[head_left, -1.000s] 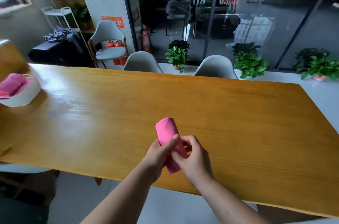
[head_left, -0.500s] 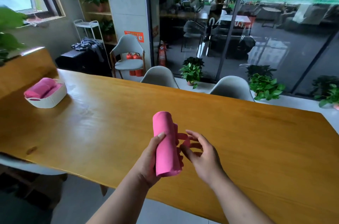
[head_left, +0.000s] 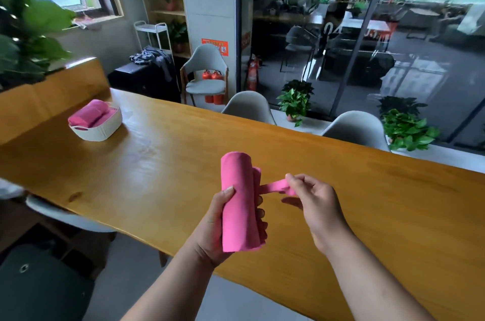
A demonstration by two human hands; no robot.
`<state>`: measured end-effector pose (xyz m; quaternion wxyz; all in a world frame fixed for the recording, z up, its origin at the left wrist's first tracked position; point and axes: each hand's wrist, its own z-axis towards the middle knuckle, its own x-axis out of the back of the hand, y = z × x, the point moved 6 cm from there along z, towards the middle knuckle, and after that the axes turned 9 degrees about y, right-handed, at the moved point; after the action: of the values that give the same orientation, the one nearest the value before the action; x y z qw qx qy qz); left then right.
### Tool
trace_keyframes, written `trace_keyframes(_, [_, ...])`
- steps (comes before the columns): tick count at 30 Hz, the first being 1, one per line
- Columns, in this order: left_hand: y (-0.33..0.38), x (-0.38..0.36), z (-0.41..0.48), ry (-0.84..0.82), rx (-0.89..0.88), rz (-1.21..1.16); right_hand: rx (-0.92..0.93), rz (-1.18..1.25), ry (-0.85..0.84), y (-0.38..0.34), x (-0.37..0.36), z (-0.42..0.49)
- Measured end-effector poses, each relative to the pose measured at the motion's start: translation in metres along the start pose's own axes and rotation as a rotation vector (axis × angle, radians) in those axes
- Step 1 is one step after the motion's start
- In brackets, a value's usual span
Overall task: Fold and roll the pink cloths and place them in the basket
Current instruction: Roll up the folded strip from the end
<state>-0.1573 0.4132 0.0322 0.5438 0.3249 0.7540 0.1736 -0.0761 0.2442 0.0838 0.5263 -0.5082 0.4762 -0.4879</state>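
Note:
A rolled pink cloth [head_left: 237,202] stands nearly upright above the near edge of the wooden table [head_left: 170,163]. My left hand [head_left: 214,231] grips the roll around its lower half. My right hand [head_left: 312,200] pinches a loose strip of the same cloth and holds it pulled out sideways to the right of the roll. Far left on the table sits a white basket [head_left: 98,129] with rolled pink cloths [head_left: 89,112] inside it.
Grey chairs [head_left: 249,108] stand along the table's far side, with potted plants [head_left: 295,100] on the ledge by the glass wall. A large leafy plant [head_left: 23,29] hangs over the far left. Another chair [head_left: 65,215] sits under the table's near left edge.
The roll has been lifted off the table and turned upright in my left hand. My right hand let go of the roll's body and now pulls its loose end rightward. The view swung left.

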Motion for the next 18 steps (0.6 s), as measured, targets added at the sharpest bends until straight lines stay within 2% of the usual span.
trace_keyframes(7, [0.006, 0.004, -0.010, 0.059, -0.055, 0.052, -0.232, 0.361, -0.224, -0.009, -0.023, -0.004])
trace_keyframes(12, [0.015, -0.006, -0.017, 0.032, -0.228, 0.186, -0.138, 0.384, -0.303, -0.024, -0.027, -0.008])
trace_keyframes(15, [0.018, -0.006, -0.022, 0.049, -0.262, 0.226, -0.087, 0.395, -0.299, -0.027, -0.026, -0.008])
trace_keyframes(18, [0.020, -0.004, -0.026, 0.058, -0.283, 0.238, -0.120, 0.406, -0.340, -0.027, -0.030, -0.011])
